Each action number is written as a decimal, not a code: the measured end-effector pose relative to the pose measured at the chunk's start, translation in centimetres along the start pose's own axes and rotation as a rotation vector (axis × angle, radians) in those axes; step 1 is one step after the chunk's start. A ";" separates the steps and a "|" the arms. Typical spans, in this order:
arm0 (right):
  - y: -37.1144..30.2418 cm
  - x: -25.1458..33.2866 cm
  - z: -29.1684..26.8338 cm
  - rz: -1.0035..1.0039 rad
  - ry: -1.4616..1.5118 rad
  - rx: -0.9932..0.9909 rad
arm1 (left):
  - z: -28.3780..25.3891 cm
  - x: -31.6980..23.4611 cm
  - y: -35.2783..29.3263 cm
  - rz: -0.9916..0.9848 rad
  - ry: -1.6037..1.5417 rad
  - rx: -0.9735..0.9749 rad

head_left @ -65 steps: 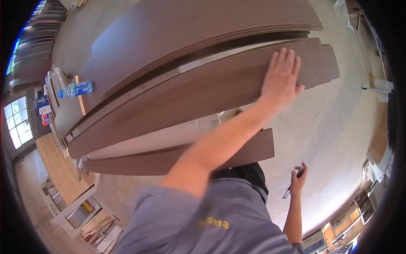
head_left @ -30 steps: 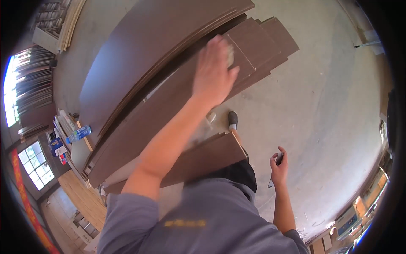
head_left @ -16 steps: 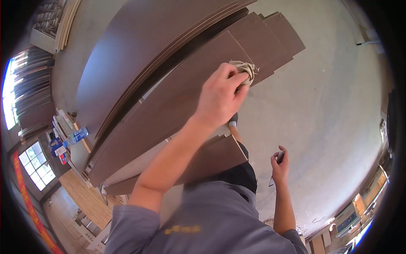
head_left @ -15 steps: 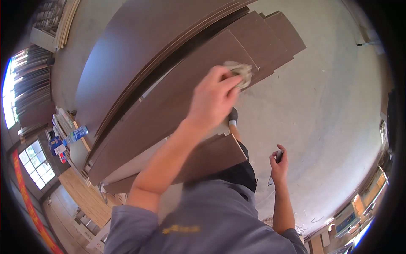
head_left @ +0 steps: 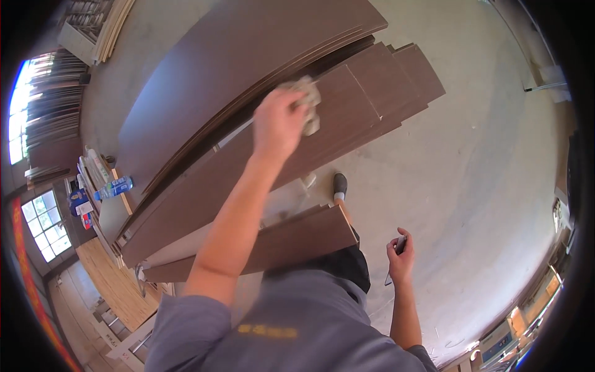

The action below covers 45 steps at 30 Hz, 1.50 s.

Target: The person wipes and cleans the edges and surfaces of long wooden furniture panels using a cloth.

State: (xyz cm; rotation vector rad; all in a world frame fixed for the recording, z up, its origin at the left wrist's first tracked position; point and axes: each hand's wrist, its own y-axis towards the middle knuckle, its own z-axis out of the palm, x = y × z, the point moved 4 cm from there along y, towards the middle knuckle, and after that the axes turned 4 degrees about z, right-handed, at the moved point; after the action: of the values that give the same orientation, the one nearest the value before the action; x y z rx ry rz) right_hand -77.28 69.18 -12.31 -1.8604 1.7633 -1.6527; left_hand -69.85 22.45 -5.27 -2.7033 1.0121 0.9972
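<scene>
My left hand (head_left: 279,121) is closed on a crumpled, pale grey-beige rag (head_left: 310,106), held at the surface of a long dark brown panel (head_left: 266,158). Motion blurs the rag slightly. That panel lies on a stack of similar brown boards, with a thin pale line across its far part. Low on the right, away from the boards, my right hand (head_left: 401,263) is wrapped round a small dark handle (head_left: 401,243). A thin edge shows below the fist; I cannot tell exactly what the tool is.
A second stack of large brown panels (head_left: 235,56) lies alongside to the left. A narrower brown board (head_left: 297,239) sits close to my body. Beside the stacks at left is a plastic water bottle (head_left: 114,188). Concrete floor (head_left: 471,180) spreads to the right.
My left hand has moved the rag leftward along the brown panel, back from near the pale line. My right hand keeps its grip on the dark handle, with little shift.
</scene>
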 end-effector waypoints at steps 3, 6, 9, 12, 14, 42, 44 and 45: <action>-0.6 -0.3 0.0 -0.030 0.085 -0.005 | -0.2 1.5 -0.4 -0.128 -0.153 -0.045; -0.8 0.7 0.3 -0.016 0.111 0.028 | 3.8 -3.8 6.6 0.093 0.031 -0.034; -1.0 4.8 -0.9 0.179 0.080 0.159 | 4.1 -3.8 6.6 -0.001 -0.066 0.027; 0.9 3.9 -3.9 0.187 -0.079 0.179 | 2.2 -1.8 3.7 -0.120 -0.172 -0.003; 3.1 5.8 -5.0 -0.075 -0.177 0.080 | 2.8 -2.4 4.8 -0.065 -0.036 -0.036; 18.7 42.6 8.3 -1.044 -0.899 0.324 | -26.2 33.0 -29.4 -0.871 -0.155 -0.367; 18.7 42.9 8.3 -1.013 -0.903 0.344 | -26.2 32.9 -29.5 -0.881 -0.153 -0.372; 18.9 43.0 8.3 -1.013 -0.907 0.347 | -26.4 32.8 -29.5 -0.873 -0.154 -0.370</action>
State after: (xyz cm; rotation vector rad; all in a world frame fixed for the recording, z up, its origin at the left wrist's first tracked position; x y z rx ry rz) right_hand -94.58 25.85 -2.52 -2.7833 0.1509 -0.7973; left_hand -18.61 19.37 -8.59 -2.7742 -0.4260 1.2086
